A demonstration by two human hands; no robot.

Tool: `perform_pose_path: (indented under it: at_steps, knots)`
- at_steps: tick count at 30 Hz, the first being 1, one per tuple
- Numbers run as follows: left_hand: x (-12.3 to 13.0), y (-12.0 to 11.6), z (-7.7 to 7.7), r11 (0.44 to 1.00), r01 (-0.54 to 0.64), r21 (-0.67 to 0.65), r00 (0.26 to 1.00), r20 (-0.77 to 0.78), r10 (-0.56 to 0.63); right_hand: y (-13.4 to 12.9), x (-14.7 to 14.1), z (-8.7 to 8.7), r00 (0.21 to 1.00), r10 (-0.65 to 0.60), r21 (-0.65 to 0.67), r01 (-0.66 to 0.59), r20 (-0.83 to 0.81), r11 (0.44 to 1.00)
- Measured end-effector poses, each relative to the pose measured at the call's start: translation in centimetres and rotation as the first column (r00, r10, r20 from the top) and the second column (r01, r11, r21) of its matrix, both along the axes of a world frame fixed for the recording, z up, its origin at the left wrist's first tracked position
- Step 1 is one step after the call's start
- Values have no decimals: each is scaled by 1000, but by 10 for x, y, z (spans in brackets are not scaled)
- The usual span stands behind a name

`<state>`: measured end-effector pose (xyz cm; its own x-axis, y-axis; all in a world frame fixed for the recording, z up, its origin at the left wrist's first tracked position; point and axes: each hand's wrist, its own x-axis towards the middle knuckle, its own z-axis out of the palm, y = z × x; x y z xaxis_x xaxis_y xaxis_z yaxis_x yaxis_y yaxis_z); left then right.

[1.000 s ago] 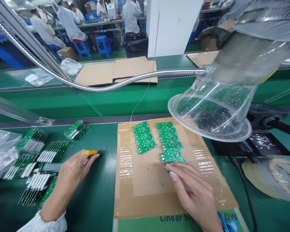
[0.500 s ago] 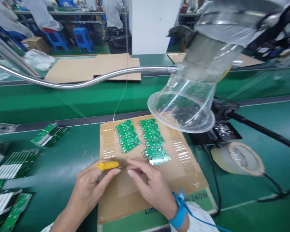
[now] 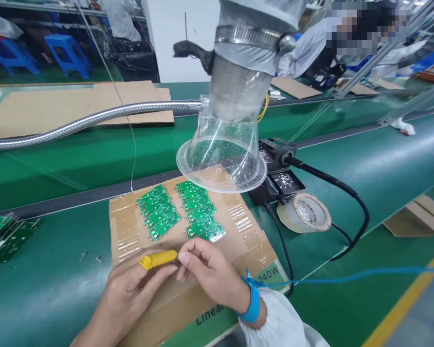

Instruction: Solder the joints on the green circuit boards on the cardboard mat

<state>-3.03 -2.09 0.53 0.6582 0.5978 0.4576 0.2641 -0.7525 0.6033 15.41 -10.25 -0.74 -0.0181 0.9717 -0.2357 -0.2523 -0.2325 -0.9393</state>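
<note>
My left hand, with a yellow finger cot on its index finger, is closed, thumb and index tips drawn close together. Against those fingertips, my right hand is pinched shut. Anything between the fingers is too small or hidden to make out. Both hands are over a cardboard sheet. Just beyond them lie two rows of overlapping green circuit boards, a left row and a right row. A blue wrist strap circles my right wrist.
A clear fume hood hangs over the cardboard's far edge. Right of it stand a black soldering iron holder, a small tray of metal bits and a tape roll. More boards lie at left. A person works at upper right.
The camera has turned right, so the scene sits further left. My right hand has come in to meet the left, its spread fingers now pinched together.
</note>
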Motion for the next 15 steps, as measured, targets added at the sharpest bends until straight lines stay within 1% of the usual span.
perform_pose_path:
  at_steps: [1, 3, 6, 8, 9, 10, 11, 12, 13, 14, 15]
  knots:
    - [1, 2, 1, 999, 31, 29, 1000, -4, -31, 1, 2, 0, 998, 12, -23, -13, -55, 1000]
    - [3, 6, 4, 994, 82, 77, 997, -18, -80, 2, 6, 0, 994, 37, -50, -42, -99, 998]
    - [6, 11, 7, 980, 138, 145, 990, -51, -131, 1, 10, 1, 992, 54, -69, -63, -117, 996]
    - [9, 15, 8, 966, 167, 197, 985, -67, -157, 0, 13, 2, 994, 57, -62, -64, -98, 996]
    - [10, 18, 7, 959, 176, 222, 984, -73, -163, 1, 15, 3, 998, 39, -38, -41, -46, 998]
    - [12, 22, 6, 953, 176, 245, 984, -77, -162, 3, 18, 3, 999, -5, 8, 4, 52, 1000]
    - [14, 28, 4, 949, 167, 265, 985, -82, -151, 5, 22, 3, 978, -74, 80, 59, 196, 995]
    - [16, 34, 1, 946, 155, 283, 987, -89, -135, 10, 26, 3, 915, -162, 176, 103, 369, 979]
    - [19, 41, -2, 944, 140, 299, 988, -98, -116, 15, 32, 2, 803, -253, 277, 114, 540, 954]
    - [22, 49, -6, 941, 125, 315, 990, -104, -97, 20, 37, 0, 654, -327, 360, 89, 682, 929]
    - [26, 56, -10, 938, 111, 328, 991, -106, -80, 26, 42, -3, 505, -361, 401, 32, 784, 916]
